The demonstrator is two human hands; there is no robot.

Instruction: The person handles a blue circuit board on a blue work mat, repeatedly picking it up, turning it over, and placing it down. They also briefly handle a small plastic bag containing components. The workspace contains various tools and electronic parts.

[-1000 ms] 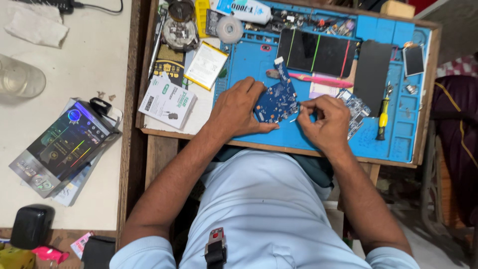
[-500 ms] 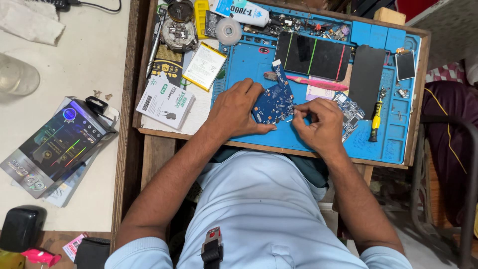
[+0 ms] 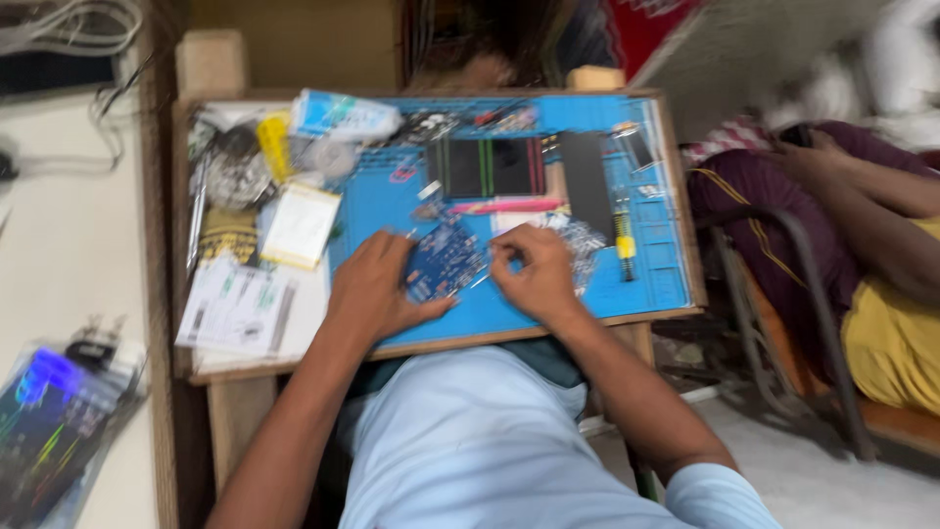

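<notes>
A small blue circuit board [image 3: 446, 261] lies on the blue work mat [image 3: 607, 294]. My left hand [image 3: 377, 289] rests flat on the board's left side and holds it down. My right hand [image 3: 534, 274] is closed around a thin metal tool [image 3: 480, 279] whose tip points at the board's right edge. The frame is blurred, so fine detail of the tool is lost.
On the mat's far side lie a dark phone panel [image 3: 490, 167], a pink tool [image 3: 504, 206] and a yellow-handled screwdriver [image 3: 625, 240]. Papers [image 3: 240, 309], a yellow-edged card [image 3: 299, 225] and clutter fill the left of the wooden tray. Another person sits at the right [image 3: 881, 245].
The view has swung to the right and blurred, bringing the seated person into sight. Both hands stay on the board and the tool as before.
</notes>
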